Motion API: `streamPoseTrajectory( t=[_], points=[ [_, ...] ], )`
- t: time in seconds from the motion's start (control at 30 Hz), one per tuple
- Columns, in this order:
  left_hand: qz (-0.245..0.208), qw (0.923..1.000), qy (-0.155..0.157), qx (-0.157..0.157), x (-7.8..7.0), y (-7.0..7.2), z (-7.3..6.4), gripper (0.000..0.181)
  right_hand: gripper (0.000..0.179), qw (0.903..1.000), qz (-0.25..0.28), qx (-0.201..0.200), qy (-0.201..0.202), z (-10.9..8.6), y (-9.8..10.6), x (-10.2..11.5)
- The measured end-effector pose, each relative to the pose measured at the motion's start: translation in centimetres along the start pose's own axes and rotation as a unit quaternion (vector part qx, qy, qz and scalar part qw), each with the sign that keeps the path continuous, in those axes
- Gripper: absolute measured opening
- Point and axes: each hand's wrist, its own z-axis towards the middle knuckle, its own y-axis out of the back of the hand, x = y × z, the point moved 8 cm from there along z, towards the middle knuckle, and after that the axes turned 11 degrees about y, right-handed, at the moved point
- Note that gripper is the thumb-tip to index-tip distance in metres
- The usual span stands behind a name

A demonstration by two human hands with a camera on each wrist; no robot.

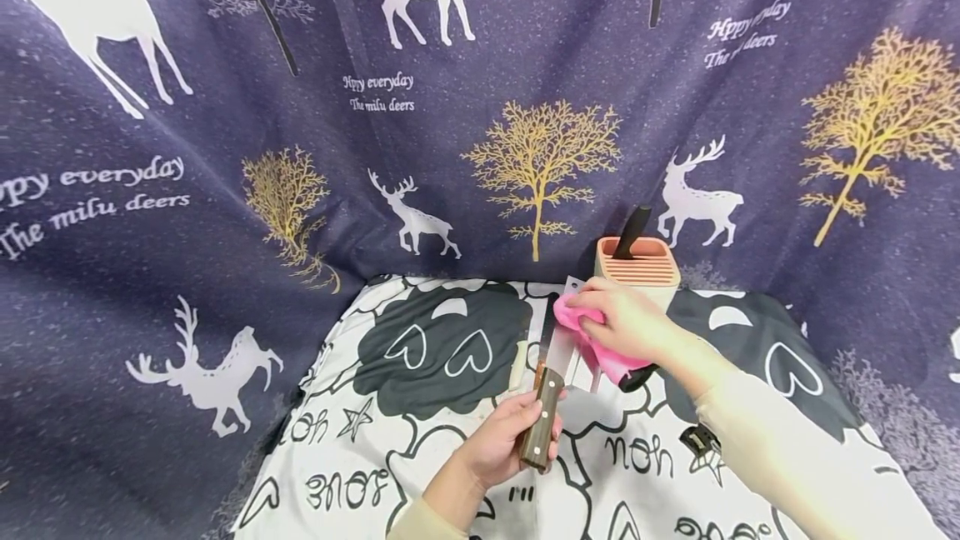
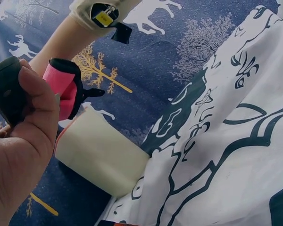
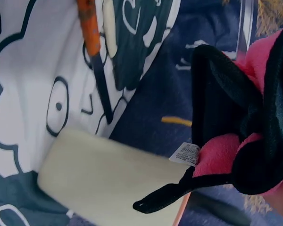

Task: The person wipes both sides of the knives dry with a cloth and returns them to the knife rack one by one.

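With fingers of left hand (image 1: pixel 497 442) curled, grasping a knife (image 1: pixel 552 378) by its brown handle (image 1: pixel 542 432), lower centre of the frame. With right hand (image 1: pixel 628 319) bent, clutching a pink cloth (image 1: pixel 611 361) against the blade (image 1: pixel 558 348).

From my distant seat I saw a knife (image 1: pixel 554 375) held slantwise, its brown riveted handle (image 1: pixel 542 423) nearest, its broad silvery blade (image 1: pixel 559 347) pointing away. A pink cloth (image 1: pixel 619 362) with black edging lay bunched against the blade toward its far end, a white label (image 3: pixel 186 153) and a black strap (image 3: pixel 162 197) showing on it.
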Motion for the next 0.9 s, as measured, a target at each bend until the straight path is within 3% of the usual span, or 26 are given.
streamPoseTrajectory(
  t=[0.37,0.67,0.8,0.9],
  points=[
    [-0.002,1.0000,0.008,0.005,0.7,-0.6,0.3,0.067,0.035,0.9956,-0.011,-0.013,-0.093,-2.3,0.5,-4.6],
    [-0.008,0.9999,0.014,0.005,1.8,-0.5,0.4,0.060,0.037,0.9931,0.012,0.003,-0.117,-3.9,0.7,-7.2],
    [-0.007,1.0000,0.007,0.001,1.9,-0.1,0.3,0.061,0.036,0.9918,0.001,-0.027,-0.125,-4.5,1.8,-7.5],
    [-0.010,0.9997,0.013,-0.015,1.8,0.4,0.1,0.066,0.036,0.9918,0.002,-0.049,-0.118,-4.4,2.6,-6.3]
  ],
)
